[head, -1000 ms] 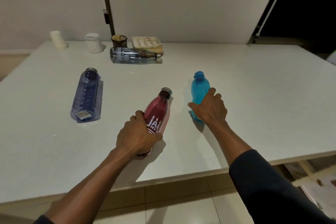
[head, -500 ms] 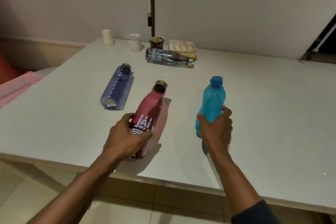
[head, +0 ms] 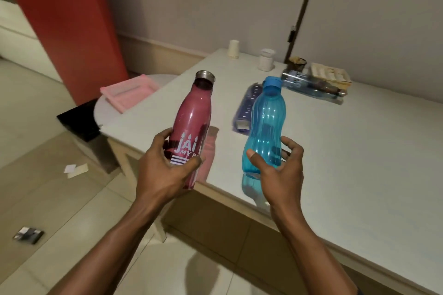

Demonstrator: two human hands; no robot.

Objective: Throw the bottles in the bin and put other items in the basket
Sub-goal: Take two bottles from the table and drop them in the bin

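Note:
My left hand (head: 165,170) grips the lower part of a red bottle (head: 194,117) with a steel cap, held upright above the table's front edge. My right hand (head: 278,170) holds a blue plastic bottle (head: 265,124) upright beside it. On the white table (head: 347,151) a purple bottle (head: 247,103) lies on its side behind the blue one, and a clear bottle (head: 309,84) lies farther back. A pink basket (head: 129,91) sits on a round stool left of the table. A black bin (head: 79,120) stands on the floor beside it.
At the table's back stand stacked paper cups (head: 233,49), a white jar (head: 266,59), a dark cup (head: 297,62) and a cream tray (head: 329,74). A red pillar (head: 64,26) rises at left. Paper scraps (head: 75,170) and a dark wrapper (head: 28,235) lie on the tiled floor.
Both hands have lifted their bottles off the table and stood them upright. The view has swung left, bringing the pink basket, black bin and red pillar into sight.

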